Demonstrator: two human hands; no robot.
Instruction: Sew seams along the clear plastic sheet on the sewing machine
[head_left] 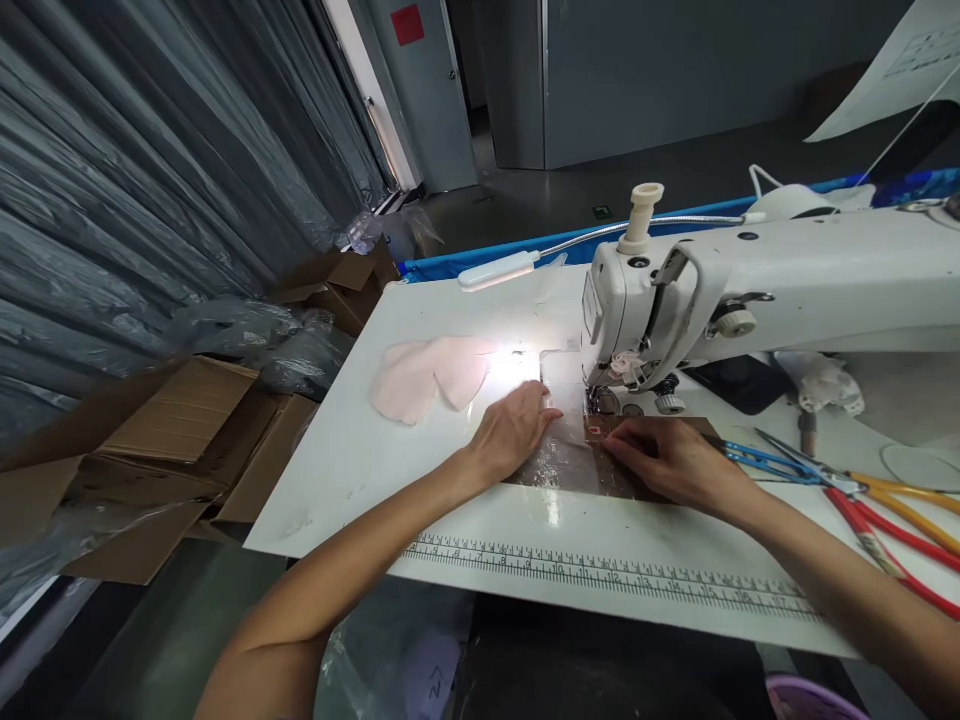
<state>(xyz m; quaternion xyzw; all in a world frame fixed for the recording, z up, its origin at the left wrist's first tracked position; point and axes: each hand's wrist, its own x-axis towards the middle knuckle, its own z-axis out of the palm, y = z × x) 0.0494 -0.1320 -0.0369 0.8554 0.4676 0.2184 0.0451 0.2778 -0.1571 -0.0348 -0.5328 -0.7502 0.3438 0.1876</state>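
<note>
My left hand (514, 430) rests on the white table just left of the sewing machine's needle. Its thumb and forefinger are a little apart, with the fingertips against a shiny clear sheet (553, 460). Right of the needle, my right hand (664, 455) has its thumb and fingers pinched together over a brown sheet (619, 480). What lies between those fingertips is too small to make out. Close to them, under the presser foot (592, 400), is a tiny red-and-white piece (595, 430). The white sewing machine (622, 300) stands directly behind both hands.
A pale pink fabric piece (420, 375) lies to the left, lit by a lamp (499, 270). Blue-handled snips (772, 462) and scissors with orange handles (900, 495) and red ones lie at right. A printed ruler (600, 578) follows the front edge. Cardboard boxes (180, 410) stand left.
</note>
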